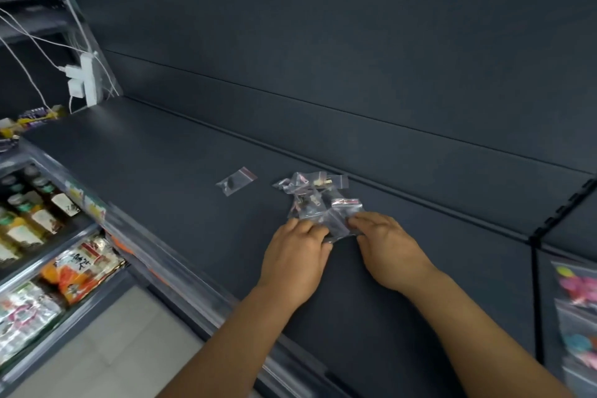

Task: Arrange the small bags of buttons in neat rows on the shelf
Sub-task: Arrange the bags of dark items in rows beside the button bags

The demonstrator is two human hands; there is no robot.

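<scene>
A loose pile of small clear zip bags of buttons (315, 195) lies on the dark grey shelf (181, 171). One single bag with a dark button (235, 181) lies apart, to the pile's left. My left hand (295, 260) and my right hand (389, 247) both rest on the shelf at the near edge of the pile. Their fingertips pinch the same clear bag (339, 224) between them. The bag's lower part is hidden under my fingers.
A white power strip with cables (85, 79) hangs at the shelf's far left corner. Lower shelves at left hold bottles (35, 203) and snack packets (80, 271). Colourful packets (578, 287) sit on the shelf section at right, past a divider (538, 268).
</scene>
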